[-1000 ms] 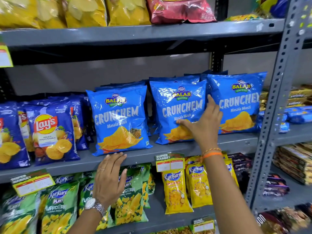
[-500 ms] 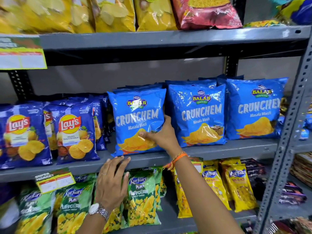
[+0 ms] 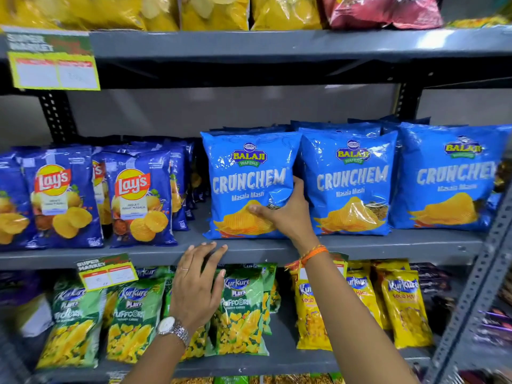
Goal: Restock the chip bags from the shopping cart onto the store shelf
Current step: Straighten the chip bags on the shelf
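On the grey middle shelf (image 3: 360,246) stand 3 front-facing blue Crunchem bags, upright — more are stacked behind. The right hand (image 3: 288,214) pinches the lower right edge of the leftmost Crunchem bag (image 3: 246,173). The left hand (image 3: 196,284), fingers spread and holding nothing, rests on the shelf's front lip.

Three light blue chip bags marked "Crunchem Masala Masti" are stood upright in a row on the middle grey shelf (image 3: 388,243). The left bag (image 3: 243,184) is touched by the middle bag (image 3: 349,181); the right bag (image 3: 448,178) is placed just beside it. More bags are seen behind.
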The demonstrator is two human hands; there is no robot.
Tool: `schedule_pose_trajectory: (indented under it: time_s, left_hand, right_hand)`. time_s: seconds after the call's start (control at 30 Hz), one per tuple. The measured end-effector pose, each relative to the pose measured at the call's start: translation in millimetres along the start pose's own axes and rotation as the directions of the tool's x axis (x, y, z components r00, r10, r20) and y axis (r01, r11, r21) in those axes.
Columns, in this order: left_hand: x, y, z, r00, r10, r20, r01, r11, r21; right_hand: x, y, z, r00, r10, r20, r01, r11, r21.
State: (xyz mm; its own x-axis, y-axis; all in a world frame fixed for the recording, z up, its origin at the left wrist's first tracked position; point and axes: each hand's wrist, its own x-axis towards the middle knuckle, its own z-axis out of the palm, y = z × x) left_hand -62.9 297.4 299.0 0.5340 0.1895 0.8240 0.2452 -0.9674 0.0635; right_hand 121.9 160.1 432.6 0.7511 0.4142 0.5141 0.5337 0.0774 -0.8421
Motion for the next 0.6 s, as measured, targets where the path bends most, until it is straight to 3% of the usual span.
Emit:
schedule_pose_trajectory:
  time_s: [0.2,0.37,0.43,0.5,0.6]
  left_hand:
    - [-8,-25,-35,0.999,0.033,-0.027,-0.033,0.999,-0.004]
    - [-19,-96,-86,0.994,-0.011,-0.105,0.017,0.998,0.060]
    - [-24,-129,-103,0.990,-0.059,-0.125,0.070,0.994,0.084]
    - [-28,-158,-117,0.984,-0.105,-0.143,0.120,0.988,0.101]
    - [-34,-193,-127,0.981,-0.140,-0.135,0.151,0.985,0.078]
  right_hand:
    - [-24,-9,6,0.975,-0.109,-0.194,0.073,0.980,-0.184]
    - [-74,-44,50,0.851,-0.342,-0.399,0.238,0.928,-0.288]
    - [-84,-57,87,0.866,-0.390,-0.312,0.320,0.913,-0.254]
    - [-85,-65,125,0.920,-0.348,-0.179,0.325,0.934,-0.145]
    - [-72,-77,167,0.991,-0.124,0.043,0.124,0.992,-0.003]
